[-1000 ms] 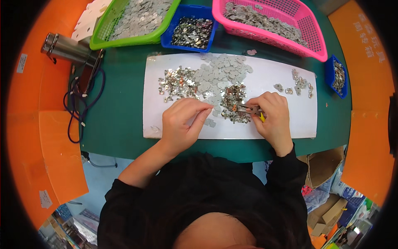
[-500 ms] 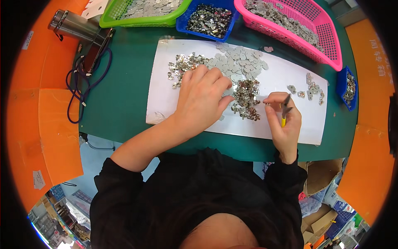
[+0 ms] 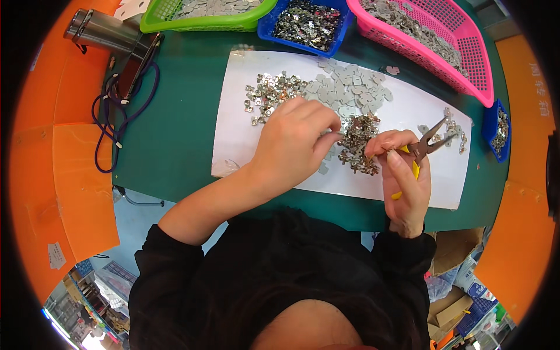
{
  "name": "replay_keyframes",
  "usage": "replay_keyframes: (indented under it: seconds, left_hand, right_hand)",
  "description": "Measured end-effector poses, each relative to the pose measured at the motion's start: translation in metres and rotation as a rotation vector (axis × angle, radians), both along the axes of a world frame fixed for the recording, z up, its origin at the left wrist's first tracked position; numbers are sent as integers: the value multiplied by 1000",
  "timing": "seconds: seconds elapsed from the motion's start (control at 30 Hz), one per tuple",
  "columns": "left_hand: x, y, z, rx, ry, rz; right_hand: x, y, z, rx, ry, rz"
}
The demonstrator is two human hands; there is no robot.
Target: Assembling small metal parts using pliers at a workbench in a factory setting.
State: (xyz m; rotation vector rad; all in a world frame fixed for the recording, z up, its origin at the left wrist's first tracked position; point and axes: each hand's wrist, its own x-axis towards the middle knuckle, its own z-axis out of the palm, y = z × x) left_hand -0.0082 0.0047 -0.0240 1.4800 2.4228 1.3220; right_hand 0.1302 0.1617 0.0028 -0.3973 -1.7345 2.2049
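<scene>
My left hand [image 3: 297,143] is closed in a pinch over the white board [image 3: 233,131], with the edge of a small flat grey metal piece [image 3: 333,134] showing at its fingertips. In my right hand [image 3: 408,175] rests a pair of pliers [image 3: 421,150] with yellow handles, jaws apart and pointing to the far right. The thumb and forefinger of that hand meet; whether a small part is between them I cannot tell. Between the hands lies a heap of small shiny metal clips [image 3: 359,143]. Flat grey plates [image 3: 353,87] spread behind it, and square metal nuts or clips [image 3: 271,90] lie farther left.
Along the far table edge stand a green basket [image 3: 204,24], a blue bin [image 3: 300,45] and a pink basket [image 3: 420,64], all holding metal parts. A small blue tray [image 3: 497,131] sits at the right. A steel flask [image 3: 102,35] and dark cord [image 3: 154,87] are at the left.
The pliers have swung outward in my right hand, so the jaws now point right and show open. A grey piece now shows at my left fingertips. The whole view has shifted slightly.
</scene>
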Motion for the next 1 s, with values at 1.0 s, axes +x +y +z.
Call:
replay_keyframes:
  seconds: [1.0]
  left_hand:
    - [31,5,39,294,-454,-9]
  right_hand:
    - [-6,-13,18,355,-8,-29]
